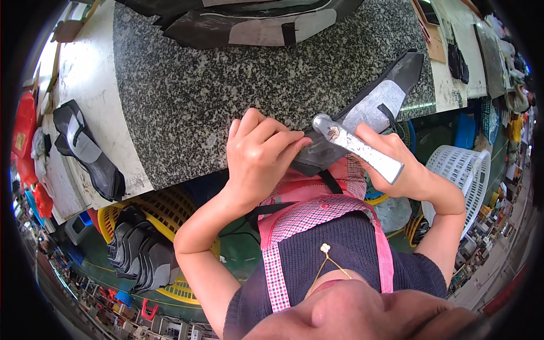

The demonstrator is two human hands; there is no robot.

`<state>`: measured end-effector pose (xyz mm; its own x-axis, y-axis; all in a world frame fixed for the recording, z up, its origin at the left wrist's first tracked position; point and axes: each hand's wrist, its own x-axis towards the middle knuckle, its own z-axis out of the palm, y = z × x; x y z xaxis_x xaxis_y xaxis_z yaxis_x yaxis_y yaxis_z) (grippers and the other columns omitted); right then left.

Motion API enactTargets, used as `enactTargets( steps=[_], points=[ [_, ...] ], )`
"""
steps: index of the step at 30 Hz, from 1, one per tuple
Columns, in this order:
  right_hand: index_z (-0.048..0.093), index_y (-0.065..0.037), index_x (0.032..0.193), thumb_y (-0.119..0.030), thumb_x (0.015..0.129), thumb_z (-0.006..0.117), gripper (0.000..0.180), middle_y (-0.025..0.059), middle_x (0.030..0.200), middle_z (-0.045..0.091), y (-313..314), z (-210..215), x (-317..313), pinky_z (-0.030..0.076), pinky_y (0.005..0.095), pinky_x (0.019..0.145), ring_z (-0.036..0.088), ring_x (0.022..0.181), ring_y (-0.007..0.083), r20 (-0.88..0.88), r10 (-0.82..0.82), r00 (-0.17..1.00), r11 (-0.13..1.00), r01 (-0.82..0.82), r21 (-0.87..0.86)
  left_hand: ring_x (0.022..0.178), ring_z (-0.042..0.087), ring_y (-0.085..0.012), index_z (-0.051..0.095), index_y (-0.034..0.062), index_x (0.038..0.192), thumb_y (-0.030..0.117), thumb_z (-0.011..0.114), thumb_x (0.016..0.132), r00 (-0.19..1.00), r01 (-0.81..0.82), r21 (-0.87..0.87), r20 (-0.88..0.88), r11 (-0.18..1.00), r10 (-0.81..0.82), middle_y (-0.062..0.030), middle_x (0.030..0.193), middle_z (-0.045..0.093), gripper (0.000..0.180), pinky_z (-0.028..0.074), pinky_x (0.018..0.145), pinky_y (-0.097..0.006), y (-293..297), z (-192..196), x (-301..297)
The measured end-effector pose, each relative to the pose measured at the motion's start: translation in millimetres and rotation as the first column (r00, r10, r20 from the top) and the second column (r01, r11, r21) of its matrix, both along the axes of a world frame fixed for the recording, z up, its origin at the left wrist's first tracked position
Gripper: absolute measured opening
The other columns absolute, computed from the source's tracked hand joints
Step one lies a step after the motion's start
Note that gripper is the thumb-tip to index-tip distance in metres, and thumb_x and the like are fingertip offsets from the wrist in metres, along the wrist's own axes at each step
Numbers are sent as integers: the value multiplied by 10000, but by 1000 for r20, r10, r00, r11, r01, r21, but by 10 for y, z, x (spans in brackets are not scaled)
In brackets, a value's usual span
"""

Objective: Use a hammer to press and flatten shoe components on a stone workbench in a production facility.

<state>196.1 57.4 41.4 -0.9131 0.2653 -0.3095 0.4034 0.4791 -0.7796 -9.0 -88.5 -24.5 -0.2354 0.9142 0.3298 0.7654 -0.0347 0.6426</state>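
I see the left hand (pixel 258 150) at the front of a speckled stone slab (pixel 170 96), its fingers bent and its thumb and forefinger pinched together on the edge of a black and grey piece (pixel 378 101); I cannot tell how much of that edge is caught between them; the piece lies aslant across the slab's front edge, its dark near end hanging over toward the person's pink apron (pixel 317 218), its far end pointing up and to the right, with a pale grey patch along its middle; on my right side, the right hand (pixel 405 154) is closed around a worn metal hammer (pixel 365 146), whose rounded end sits over the piece, just beside the left fingertips; from this view I cannot tell whether the metal touches the piece; farther back on the slab I have a larger dark bundle (pixel 260 28) with grey patches; to the left, a small stack (pixel 88 150) of similar black and grey parts rests on a white tabletop (pixel 93 73); below that table I make out a yellow basket (pixel 164 209) with a fanned pile (pixel 141 255) of black parts at it; a white basket (pixel 453 170) stands beyond the right forearm.
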Motion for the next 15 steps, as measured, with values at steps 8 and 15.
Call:
enactTargets(
  steps=[8, 15],
  points=[
    [459, 1, 1039, -60, 791, 652, 320, 181, 761, 564, -27, 1, 9, 484, 437, 559, 613, 676, 419, -183, 2, 983, 998, 11, 65, 784, 512, -196, 686, 98, 841, 161, 728, 755, 973, 137, 62, -198, 989, -122, 7, 791, 568, 114, 373, 623, -333, -39, -13, 7],
    [439, 0, 1048, -99, 849, 639, 299, 219, 740, 582, -7, 6, -1, 469, 497, 586, 614, 699, 447, -133, 80, 988, 982, -55, 180, 771, 494, -206, 655, 22, 817, 109, 675, 709, 919, 177, 43, -366, 983, -149, -39, 754, 512, 141, 369, 613, -322, -97, 41, 105]
  ],
)
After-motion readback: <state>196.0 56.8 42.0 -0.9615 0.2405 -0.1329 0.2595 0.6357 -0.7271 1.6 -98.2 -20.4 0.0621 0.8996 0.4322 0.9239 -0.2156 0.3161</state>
